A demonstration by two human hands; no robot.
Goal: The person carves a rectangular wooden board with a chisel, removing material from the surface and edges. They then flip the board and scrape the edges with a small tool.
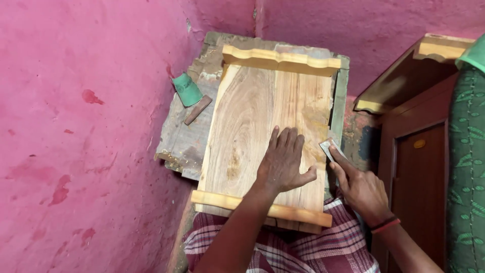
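Note:
A light wooden panel (252,116) with a moulded strip at its far end and another at its near end lies on a rough grey work block (187,141). My left hand (284,161) rests flat on the panel's lower right part, fingers together. At the panel's right edge my right hand (359,188) pinches a small flat metal blade (329,149), whose tip touches that edge. A red and black band circles the right wrist.
Pink walls close in on the left and behind. A green folded piece (187,90) and a small brown strip (197,109) lie on the block's left side. A brown wooden cabinet (411,151) stands at the right, with green patterned cloth (467,167) beside it.

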